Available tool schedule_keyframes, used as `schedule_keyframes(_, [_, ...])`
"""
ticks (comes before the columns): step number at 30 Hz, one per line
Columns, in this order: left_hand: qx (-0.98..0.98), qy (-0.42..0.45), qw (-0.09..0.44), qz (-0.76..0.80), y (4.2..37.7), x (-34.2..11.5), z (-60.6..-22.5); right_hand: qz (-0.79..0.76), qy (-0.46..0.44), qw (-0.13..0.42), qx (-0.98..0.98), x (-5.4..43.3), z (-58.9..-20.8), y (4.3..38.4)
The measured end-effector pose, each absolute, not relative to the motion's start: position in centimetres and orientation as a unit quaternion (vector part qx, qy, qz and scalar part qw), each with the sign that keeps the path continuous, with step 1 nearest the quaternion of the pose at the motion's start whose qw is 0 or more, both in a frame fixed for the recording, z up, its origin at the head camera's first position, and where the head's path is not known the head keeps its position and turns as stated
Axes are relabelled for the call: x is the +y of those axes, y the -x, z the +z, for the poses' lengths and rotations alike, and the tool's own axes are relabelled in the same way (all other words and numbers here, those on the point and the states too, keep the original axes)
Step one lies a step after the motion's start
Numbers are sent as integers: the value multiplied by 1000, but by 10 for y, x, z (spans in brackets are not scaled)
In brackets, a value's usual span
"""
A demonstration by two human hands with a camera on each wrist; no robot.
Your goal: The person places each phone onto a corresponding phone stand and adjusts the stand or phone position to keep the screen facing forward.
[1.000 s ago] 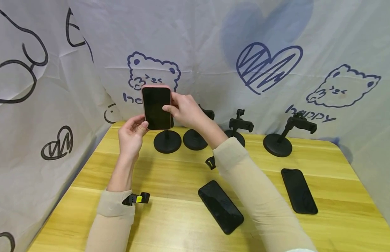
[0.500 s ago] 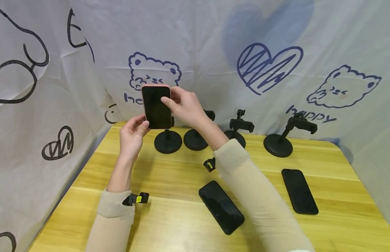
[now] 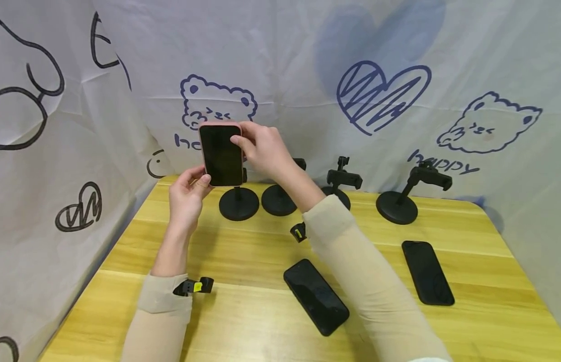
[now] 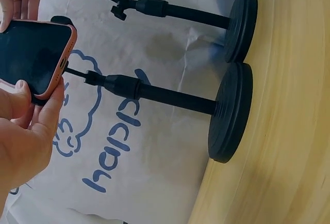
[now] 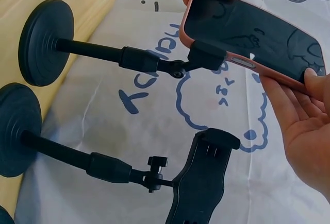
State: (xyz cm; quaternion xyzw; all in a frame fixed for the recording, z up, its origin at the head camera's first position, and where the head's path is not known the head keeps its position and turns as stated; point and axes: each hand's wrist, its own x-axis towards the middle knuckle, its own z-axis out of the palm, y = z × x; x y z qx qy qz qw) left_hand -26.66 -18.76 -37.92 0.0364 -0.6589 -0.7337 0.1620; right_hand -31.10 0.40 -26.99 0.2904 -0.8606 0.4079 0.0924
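Note:
A smartphone [image 3: 221, 156] in a pink case is upright at the leftmost black phone stand [image 3: 239, 203], screen toward me. My left hand [image 3: 186, 198] pinches its lower left edge, thumb on the front. My right hand [image 3: 267, 153] grips the upper right edge, thumb over the screen. In the right wrist view, a black clamp end [image 5: 207, 55] wraps the phone's long side, next to the side button. The left wrist view shows black clamp ends at both long sides of the phone [image 4: 31, 54]; most of the holder is hidden behind it.
More black phone stands line the back of the table, one [image 3: 279, 200] partly behind my right arm, another [image 3: 341, 180] beside it and one [image 3: 398, 207] farther right. Two dark smartphones lie flat, one [image 3: 316, 297] front centre, one [image 3: 427, 273] right. A drawn-on white cloth [image 3: 303, 60] hangs behind.
My right hand has slid a little upward along the phone's right edge, its thumb now higher on the screen. The left hand and the phone stay nearly where they were.

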Motion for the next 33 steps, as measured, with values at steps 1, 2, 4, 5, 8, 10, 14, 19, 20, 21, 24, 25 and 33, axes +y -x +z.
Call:
schedule_keyframes(1, [-654, -33, 164, -738, 267, -187, -379, 406, -292, 91, -861, 4, -270, 312])
schedule_keyframes(2, [-650, -29, 166, -741, 267, -187, -379, 405, -293, 90, -862, 4, -269, 312])
schedule_keyframes(4, [-644, -21, 170, -746, 267, -187, -380, 404, -294, 85, -862, 4, -269, 313])
schedule_keyframes(5, [-642, -20, 172, -747, 267, -186, -380, 403, -295, 82, -862, 5, -268, 313])
schedule_keyframes(8, [-644, -22, 174, -745, 267, -186, -379, 403, -297, 73, -863, 6, -268, 315])
schedule_keyframes(10, [-648, -26, 173, -742, 267, -186, -379, 403, -297, 69, -863, 6, -268, 315])
schedule_keyframes(14, [-658, -32, 169, -733, 268, -187, -378, 399, -298, 65, -864, 7, -267, 317])
schedule_keyframes(19, [-657, -34, 167, -734, 268, -188, -378, 399, -303, 63, -863, 7, -267, 318])
schedule_keyframes(20, [-656, -34, 167, -735, 268, -188, -378, 399, -305, 63, -863, 6, -267, 318])
schedule_keyframes(21, [-656, -34, 166, -736, 268, -188, -378, 399, -304, 63, -863, 6, -267, 318])
schedule_keyframes(24, [-654, -36, 164, -738, 268, -188, -378, 396, -302, 62, -865, 6, -267, 318])
schedule_keyframes(25, [-654, -37, 164, -737, 268, -188, -378, 395, -301, 62, -865, 5, -267, 317])
schedule_keyframes(33, [-663, -50, 166, -729, 268, -190, -378, 384, -306, 65, -869, 4, -272, 317])
